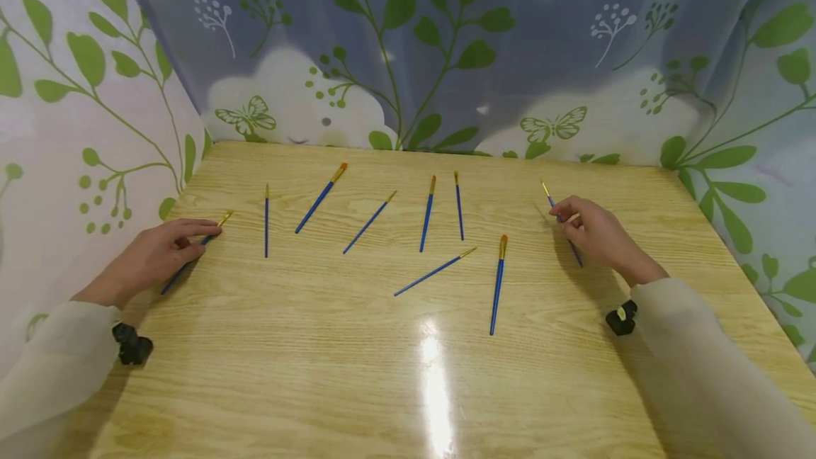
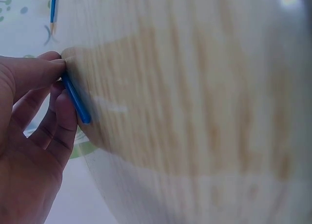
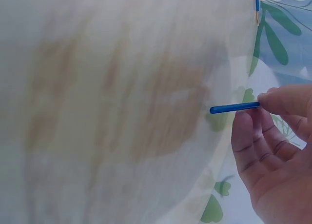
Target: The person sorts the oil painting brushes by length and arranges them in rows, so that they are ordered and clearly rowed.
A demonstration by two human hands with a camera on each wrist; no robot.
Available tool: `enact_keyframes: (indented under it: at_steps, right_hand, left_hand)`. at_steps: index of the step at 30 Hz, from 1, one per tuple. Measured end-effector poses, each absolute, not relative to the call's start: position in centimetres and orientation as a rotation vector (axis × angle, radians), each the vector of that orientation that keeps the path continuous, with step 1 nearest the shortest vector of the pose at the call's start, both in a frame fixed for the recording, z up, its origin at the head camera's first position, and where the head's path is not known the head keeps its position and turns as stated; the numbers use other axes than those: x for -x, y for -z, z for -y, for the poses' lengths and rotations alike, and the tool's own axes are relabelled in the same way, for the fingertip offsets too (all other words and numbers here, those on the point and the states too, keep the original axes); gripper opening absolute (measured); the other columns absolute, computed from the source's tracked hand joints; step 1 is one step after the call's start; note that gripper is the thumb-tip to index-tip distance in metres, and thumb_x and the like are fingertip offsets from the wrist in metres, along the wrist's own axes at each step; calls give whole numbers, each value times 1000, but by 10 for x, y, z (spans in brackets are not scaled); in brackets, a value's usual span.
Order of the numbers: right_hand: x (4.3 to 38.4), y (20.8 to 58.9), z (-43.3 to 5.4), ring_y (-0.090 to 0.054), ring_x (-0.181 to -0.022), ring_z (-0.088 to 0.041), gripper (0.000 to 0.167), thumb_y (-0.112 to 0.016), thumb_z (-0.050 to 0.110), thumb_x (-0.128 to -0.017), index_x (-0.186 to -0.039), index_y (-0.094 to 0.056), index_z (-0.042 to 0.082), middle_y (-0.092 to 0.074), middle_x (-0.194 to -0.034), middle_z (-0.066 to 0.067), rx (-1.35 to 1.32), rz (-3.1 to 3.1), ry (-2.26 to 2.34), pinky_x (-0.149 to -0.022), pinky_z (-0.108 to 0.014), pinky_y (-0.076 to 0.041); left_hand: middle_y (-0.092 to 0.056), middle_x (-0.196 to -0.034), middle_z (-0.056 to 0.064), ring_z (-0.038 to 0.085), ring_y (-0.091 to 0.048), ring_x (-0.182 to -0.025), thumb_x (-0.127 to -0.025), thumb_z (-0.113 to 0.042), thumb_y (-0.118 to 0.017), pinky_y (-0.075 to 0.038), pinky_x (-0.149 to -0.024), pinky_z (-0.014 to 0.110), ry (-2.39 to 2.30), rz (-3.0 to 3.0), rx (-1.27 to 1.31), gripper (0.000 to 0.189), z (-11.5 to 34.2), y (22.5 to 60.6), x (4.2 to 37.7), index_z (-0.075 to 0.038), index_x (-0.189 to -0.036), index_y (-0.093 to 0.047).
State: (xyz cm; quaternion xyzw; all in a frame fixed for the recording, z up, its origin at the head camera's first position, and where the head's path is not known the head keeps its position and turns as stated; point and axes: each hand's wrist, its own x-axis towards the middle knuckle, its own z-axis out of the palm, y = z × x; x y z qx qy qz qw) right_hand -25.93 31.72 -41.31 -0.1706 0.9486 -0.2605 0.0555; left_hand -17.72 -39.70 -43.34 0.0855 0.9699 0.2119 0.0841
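At the table's left side my left hand (image 1: 153, 259) pinches a blue-handled paintbrush (image 1: 178, 277) between thumb and fingers, its bristle end pointing away to the upper right. The left wrist view shows the butt of that handle (image 2: 75, 97) below the thumb. On the right, my right hand (image 1: 596, 234) pinches another blue paintbrush (image 1: 576, 253), with its tip pointing away and its handle slanting back under the hand. In the right wrist view the handle end (image 3: 234, 107) sticks out past the thumb. Both hands cover the middle part of their brushes.
Between the hands several paintbrushes lie apart on the wooden table (image 1: 306, 374), among them a wide one (image 1: 497, 289), a slanted one (image 1: 435, 275) and a thin upright one (image 1: 266, 225). A leaf-patterned curtain (image 1: 427, 55) hangs behind the far edge.
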Motion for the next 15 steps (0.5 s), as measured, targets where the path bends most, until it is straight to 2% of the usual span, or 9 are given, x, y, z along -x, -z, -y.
enact_keyframes:
  at_steps: [9, 15]
  right_hand:
    - [272, 404, -314, -67, -117, -45, 36, -50, 12, -114, -146, -56, -3, -60, -140, -31, 368, -2806, 858, -80, -40, -58]
    - [279, 403, -309, -71, -108, -34, 42, -54, 14, -114, -153, -52, -1, -56, -144, -30, 269, -2720, 981, -81, -36, -62]
  left_hand:
    - [-42, -168, 29, 44, -66, -119, -114, -15, -58, -55, -94, 66, -627, -2899, -264, 46, 396, 432, 177, -4, -159, -55]
    - [-41, -168, 30, 45, -66, -121, -114, -16, -58, -55, -95, 67, -626, -2892, -259, 46, 395, 431, 176, -5, -159, -55]
